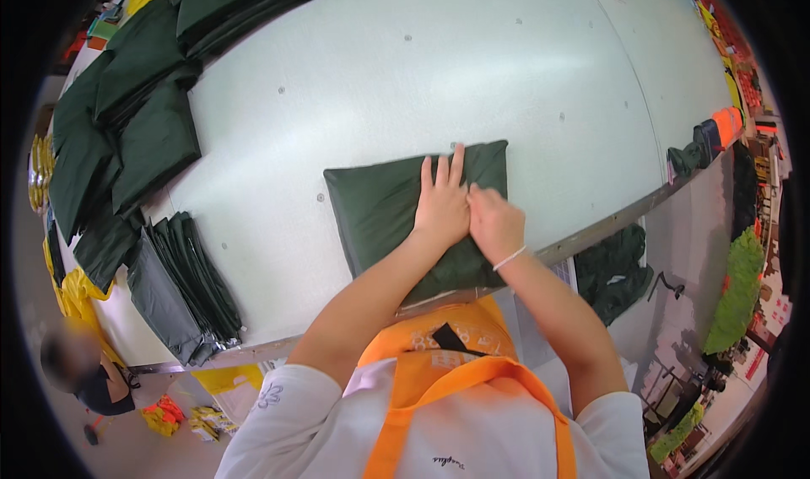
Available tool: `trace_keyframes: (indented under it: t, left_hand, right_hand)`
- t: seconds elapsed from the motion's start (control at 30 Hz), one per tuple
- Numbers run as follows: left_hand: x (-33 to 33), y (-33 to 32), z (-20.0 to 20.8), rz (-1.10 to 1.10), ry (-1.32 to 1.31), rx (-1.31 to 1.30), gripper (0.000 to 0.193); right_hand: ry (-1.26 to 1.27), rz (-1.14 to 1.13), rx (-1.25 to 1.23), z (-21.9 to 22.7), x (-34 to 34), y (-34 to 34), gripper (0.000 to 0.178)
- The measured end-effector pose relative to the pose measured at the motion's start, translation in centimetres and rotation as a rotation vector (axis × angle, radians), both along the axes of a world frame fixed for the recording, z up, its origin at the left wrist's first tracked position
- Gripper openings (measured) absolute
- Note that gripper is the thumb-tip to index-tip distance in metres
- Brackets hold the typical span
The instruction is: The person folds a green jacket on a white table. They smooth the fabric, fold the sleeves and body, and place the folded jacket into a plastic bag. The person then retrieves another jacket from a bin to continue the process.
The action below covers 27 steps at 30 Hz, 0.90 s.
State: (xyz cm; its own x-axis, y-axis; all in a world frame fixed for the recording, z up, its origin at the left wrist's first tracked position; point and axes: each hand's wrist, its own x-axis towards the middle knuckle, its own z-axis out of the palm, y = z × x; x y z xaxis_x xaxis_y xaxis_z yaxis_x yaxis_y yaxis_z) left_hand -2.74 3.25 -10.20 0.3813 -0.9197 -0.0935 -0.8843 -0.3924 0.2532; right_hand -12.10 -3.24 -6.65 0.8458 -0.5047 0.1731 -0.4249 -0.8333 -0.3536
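A flat, squarish bundle of folded dark green fabric (371,201) lies on the pale tabletop at its near edge, in front of my body. My left hand (443,205) rests flat on top of it, fingers stretched toward the far side. Right beside it, my right hand (496,222) is closed, with its curled fingertips against the left hand's fingers and the fabric. Whatever those fingertips pinch is hidden. Shallow creases run across the bundle around both hands. A pale band circles my right wrist.
Several similar dark green bundles (156,137) are heaped at the left. Nearer stands a row of thin dark packets (186,268). A dark and orange item (717,131) sits on the right edge. Below the edge is dark fabric (612,264). Another person (89,378) is at lower left.
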Motion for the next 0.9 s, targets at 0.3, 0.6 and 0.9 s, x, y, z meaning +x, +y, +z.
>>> trace_keyframes:
  t: [0.3, 0.6, 0.9]
  left_hand:
    - [5.8, 0.5, 1.6, -0.044, 0.448, -0.409, 0.048]
    - [3.1, 0.1, 0.0, -0.08, 0.183, -0.245, 0.062]
    - [3.3, -0.5, 0.1, -0.048, 0.179, -0.266, 0.044]
  right_hand:
    - [0.217, -0.111, 0.013, 1.3, 0.0, -1.9, 0.013]
    - [0.164, 0.014, -0.005, 1.3, 1.4, -1.1, 0.011]
    - [0.346, -0.202, 0.744, 0.2, 6.3, -9.4, 0.016]
